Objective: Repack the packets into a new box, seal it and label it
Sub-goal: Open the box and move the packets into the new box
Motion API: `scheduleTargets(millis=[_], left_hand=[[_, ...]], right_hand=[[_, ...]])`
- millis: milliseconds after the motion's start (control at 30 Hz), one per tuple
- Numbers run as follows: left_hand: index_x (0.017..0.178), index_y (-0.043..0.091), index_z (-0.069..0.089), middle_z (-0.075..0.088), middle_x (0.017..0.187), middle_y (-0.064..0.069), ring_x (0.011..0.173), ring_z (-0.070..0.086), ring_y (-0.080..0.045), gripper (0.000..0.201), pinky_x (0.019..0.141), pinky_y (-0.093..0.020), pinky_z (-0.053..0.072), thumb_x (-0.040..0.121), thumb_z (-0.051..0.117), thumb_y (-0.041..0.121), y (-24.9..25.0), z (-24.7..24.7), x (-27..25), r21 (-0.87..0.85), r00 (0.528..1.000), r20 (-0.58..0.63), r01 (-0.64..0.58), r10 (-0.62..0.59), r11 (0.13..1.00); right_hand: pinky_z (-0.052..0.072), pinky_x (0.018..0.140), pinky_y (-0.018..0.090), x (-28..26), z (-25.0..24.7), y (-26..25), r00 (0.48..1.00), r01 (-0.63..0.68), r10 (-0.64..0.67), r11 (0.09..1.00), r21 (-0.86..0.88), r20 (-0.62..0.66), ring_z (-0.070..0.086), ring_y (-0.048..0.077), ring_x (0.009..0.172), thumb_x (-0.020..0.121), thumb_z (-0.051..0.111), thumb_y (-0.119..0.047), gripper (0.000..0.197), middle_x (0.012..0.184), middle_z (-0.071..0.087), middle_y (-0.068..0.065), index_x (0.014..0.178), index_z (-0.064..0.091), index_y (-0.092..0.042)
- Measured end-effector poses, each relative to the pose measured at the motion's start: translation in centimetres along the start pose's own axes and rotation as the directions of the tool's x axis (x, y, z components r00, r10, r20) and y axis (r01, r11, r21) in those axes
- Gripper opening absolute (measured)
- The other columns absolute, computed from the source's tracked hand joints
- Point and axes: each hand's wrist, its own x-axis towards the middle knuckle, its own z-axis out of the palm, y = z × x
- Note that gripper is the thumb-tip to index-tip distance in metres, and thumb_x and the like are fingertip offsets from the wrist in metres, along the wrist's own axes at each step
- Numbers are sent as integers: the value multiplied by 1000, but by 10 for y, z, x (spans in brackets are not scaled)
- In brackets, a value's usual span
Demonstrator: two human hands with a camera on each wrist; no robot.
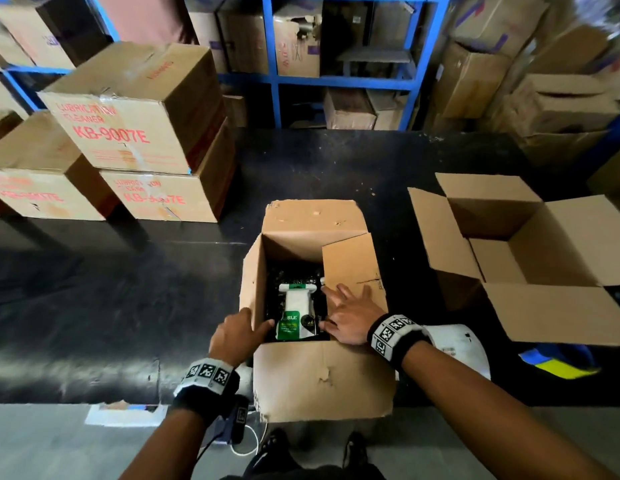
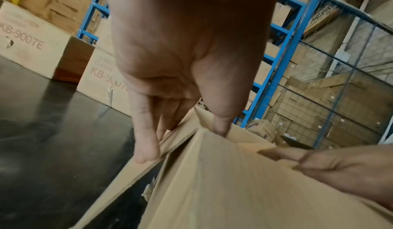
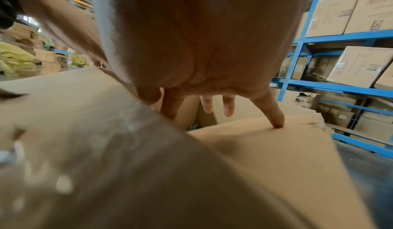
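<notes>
Worn open box (image 1: 322, 379) sits at near edge of black bench (image 1: 128, 289), flaps up. Inside: white-and-green packet (image 1: 296, 315) lying on top of dark packets (image 1: 294, 277), which are too dim to make out.

L hand (image 1: 237, 336) at box's left wall, near corner. L wrist view: thumb goes inside the wall, fingers (image 2: 146, 148) lie along the outside face, so the grip is a pinch on the cardboard edge. Head view shows the thumb tip just beside the packet's green lower corner; touching or not, can't tell.

R hand (image 1: 350, 317) spread over box's right side, fingers straight and fanned, grip wide, holding nothing. R wrist view: little finger (image 3: 274, 116) presses down on the right flap (image 1: 350, 268), which is folded inward over the opening; other fingers reach past the flap edge over the interior. Thumb sits at the packet's lower right edge.

New box (image 1: 530, 258) stands to the right on the bench, apart from the old one, all four flaps splayed open, no contents visible in the part of its inside that shows.

Far left of bench: stacked sealed cartons (image 1: 135, 133) w/ red print "KB-9007E". Blue shelving (image 1: 339, 77) behind, loaded w/ more cartons. White object (image 1: 461, 344) under R forearm; blue/yellow item (image 1: 558, 363) beside it near the new box's front flap.
</notes>
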Motion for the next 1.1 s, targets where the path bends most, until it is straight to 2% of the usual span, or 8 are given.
scheduleTargets(millis=[100,200,300,500,633,767,867,1100], left_hand=[[105,8,64,69,104,-21,95,67,-44,36,79,-46,55,97,51,41,7,5,4,-24,998,-61,-4,3,1000],[97,7,65,70,96,-23,89,66,-45,38,74,-44,54,100,44,39,7,7,8,-82,996,-93,-18,10,996],[92,8,64,69,94,-24,87,65,-47,38,72,-43,52,99,44,39,1,4,14,-104,992,-129,-5,-8,995],[98,11,64,69,102,-21,93,66,-46,34,77,-43,52,97,42,37,-4,0,18,-15,984,-160,70,-72,997],[98,7,64,68,102,-25,93,65,-49,32,77,-44,53,97,44,32,-2,3,19,-41,986,-149,74,-80,996],[94,2,64,68,97,-26,89,64,-48,34,78,-44,51,100,44,28,-5,4,27,-83,990,-123,53,-63,995],[94,1,65,68,97,-26,91,63,-48,39,80,-44,50,102,40,30,-2,6,32,-133,994,-86,60,-72,989],[84,8,64,68,89,-20,86,64,-41,34,78,-39,48,101,43,29,4,4,37,-218,995,-15,93,-98,972]], right_hand=[[22,107,81,-14,-17,-9,992,43,-28,991,126,-122,12,34,153,104,25,-59,54,170,7,4,129,61,-28],[49,98,59,-35,-38,-9,926,83,6,972,220,-378,38,33,138,104,38,-55,45,158,29,9,104,63,-18],[54,90,44,-63,-58,9,818,108,116,931,348,-563,61,27,112,99,56,-38,25,145,43,3,90,63,-16],[52,94,37,-114,-44,75,689,-191,411,897,398,-597,64,24,106,97,58,-20,24,127,59,5,113,73,-10],[44,82,37,-111,-8,85,756,-454,540,840,298,-371,64,28,99,98,47,-43,32,103,67,5,102,68,-20],[53,81,35,-86,17,61,846,-333,479,818,469,-234,67,28,100,97,47,-61,49,107,70,7,117,64,-19],[56,91,44,-64,24,50,852,-298,487,752,588,-192,67,37,107,100,54,-45,45,117,71,18,130,61,-13],[56,92,46,-43,23,56,856,-231,486,663,712,-174,69,35,101,99,55,-21,27,106,72,19,116,68,-5]])
